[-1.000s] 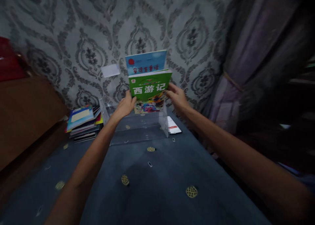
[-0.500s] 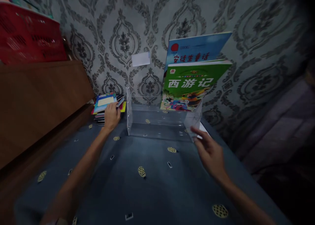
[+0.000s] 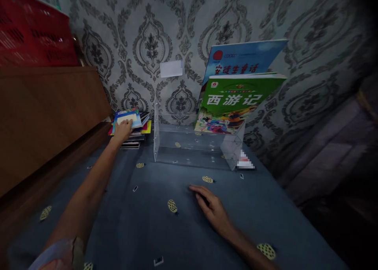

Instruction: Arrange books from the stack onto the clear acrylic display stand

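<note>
My left hand (image 3: 123, 131) rests on the blue book (image 3: 136, 116) at the top of a stack, its fingers spread over the cover's pale panel. More books (image 3: 132, 145) with dark and coloured edges lie beneath. My right hand (image 3: 215, 211) is over the patterned cloth, its index finger stretched out and nothing held. Beyond it stands a clear plastic rack (image 3: 183, 156) with stepped tiers. At the rack's right end lean a green book (image 3: 233, 97) with white Chinese lettering and, behind it, a taller blue book (image 3: 236, 57) with dark red lettering.
Dark blue cloth (image 3: 141, 215) with pineapple motifs covers the surface. Left stands a brown wooden cabinet (image 3: 50, 112) with a red basket (image 3: 35, 34) on top. A white paper (image 3: 171, 69) is on the patterned wall (image 3: 152, 37). Another white piece (image 3: 245, 161) lies beside the rack's right end.
My left hand has shifted left, from the stack's right side onto the top book. My right hand has left the rack's right end and come nearer and leftward over the cloth.
</note>
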Action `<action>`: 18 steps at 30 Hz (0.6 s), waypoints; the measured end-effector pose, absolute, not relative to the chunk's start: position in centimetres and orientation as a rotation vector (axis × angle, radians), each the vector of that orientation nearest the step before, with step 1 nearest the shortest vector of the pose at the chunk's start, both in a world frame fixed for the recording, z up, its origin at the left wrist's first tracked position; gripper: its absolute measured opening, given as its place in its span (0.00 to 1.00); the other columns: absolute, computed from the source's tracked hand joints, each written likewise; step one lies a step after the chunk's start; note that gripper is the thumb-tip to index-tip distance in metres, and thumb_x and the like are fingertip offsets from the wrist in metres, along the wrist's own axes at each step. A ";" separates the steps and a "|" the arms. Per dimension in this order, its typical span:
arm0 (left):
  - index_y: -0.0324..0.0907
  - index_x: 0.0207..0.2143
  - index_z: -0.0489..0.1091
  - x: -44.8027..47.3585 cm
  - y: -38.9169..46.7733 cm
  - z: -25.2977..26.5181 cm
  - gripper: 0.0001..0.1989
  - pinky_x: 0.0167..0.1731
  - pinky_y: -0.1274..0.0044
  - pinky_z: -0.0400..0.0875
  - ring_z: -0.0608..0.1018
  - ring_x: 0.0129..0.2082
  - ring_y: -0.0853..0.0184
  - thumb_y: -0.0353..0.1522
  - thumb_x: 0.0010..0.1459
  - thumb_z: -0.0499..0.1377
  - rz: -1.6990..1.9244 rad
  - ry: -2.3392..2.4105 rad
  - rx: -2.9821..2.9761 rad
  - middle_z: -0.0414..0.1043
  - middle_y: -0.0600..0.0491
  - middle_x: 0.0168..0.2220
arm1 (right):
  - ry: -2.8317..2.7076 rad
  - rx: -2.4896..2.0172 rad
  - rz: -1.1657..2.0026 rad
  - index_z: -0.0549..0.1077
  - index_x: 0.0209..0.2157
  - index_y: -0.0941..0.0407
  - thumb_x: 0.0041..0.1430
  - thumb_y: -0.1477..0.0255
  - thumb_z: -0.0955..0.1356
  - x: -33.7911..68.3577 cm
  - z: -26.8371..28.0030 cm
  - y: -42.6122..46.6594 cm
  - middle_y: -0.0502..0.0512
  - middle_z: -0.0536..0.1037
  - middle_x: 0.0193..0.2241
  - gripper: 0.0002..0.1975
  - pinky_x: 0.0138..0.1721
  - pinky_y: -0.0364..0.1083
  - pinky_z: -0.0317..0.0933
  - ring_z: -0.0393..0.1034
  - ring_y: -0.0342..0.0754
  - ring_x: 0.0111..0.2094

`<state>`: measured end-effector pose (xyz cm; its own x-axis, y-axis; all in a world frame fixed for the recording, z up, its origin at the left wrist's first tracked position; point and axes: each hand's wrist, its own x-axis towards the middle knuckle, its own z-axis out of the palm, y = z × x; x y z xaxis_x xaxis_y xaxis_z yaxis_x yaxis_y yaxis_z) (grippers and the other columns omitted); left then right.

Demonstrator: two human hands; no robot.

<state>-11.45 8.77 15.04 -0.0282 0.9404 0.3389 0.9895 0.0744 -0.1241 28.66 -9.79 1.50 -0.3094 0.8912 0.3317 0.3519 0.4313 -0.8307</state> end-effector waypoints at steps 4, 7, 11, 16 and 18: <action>0.39 0.62 0.61 -11.8 8.1 15.6 0.23 0.61 0.52 0.58 0.71 0.61 0.49 0.25 0.66 0.46 -0.151 -1.980 -1.937 0.68 0.36 0.60 | -1.894 -1.054 0.828 0.80 0.48 0.52 0.67 0.64 0.62 29.0 1.0 -9.7 0.60 0.82 0.49 0.17 0.57 0.59 0.69 0.76 0.56 0.52; 0.37 0.62 0.62 -11.6 6.7 15.4 0.23 0.57 0.54 0.63 0.72 0.59 0.48 0.25 0.66 0.46 -0.119 -1.945 -1.933 0.69 0.36 0.58 | -1.892 -1.035 0.809 0.81 0.46 0.52 0.67 0.64 0.62 29.0 0.5 -9.5 0.60 0.82 0.48 0.17 0.56 0.59 0.69 0.76 0.56 0.51; 0.37 0.63 0.60 -10.7 4.4 14.3 0.24 0.54 0.58 0.67 0.72 0.58 0.48 0.26 0.66 0.47 -0.094 -1.907 -1.916 0.68 0.35 0.58 | -1.888 -1.031 0.807 0.81 0.45 0.51 0.67 0.64 0.62 28.8 0.5 -9.5 0.59 0.83 0.47 0.17 0.54 0.59 0.70 0.77 0.56 0.50; 0.35 0.65 0.58 -9.6 2.1 12.9 0.25 0.52 0.58 0.69 0.70 0.59 0.47 0.27 0.66 0.47 -0.078 -1.895 -1.888 0.64 0.34 0.62 | -1.913 -1.024 0.816 0.81 0.44 0.52 0.67 0.65 0.62 28.8 1.1 -9.6 0.60 0.83 0.47 0.16 0.53 0.58 0.71 0.77 0.56 0.50; 0.34 0.65 0.58 -9.3 1.3 12.4 0.25 0.52 0.59 0.70 0.70 0.59 0.48 0.26 0.66 0.47 -0.071 -1.885 -1.872 0.64 0.34 0.62 | -1.917 -1.029 0.815 0.81 0.44 0.52 0.67 0.66 0.62 28.9 1.2 -9.7 0.59 0.83 0.46 0.16 0.53 0.58 0.71 0.77 0.56 0.50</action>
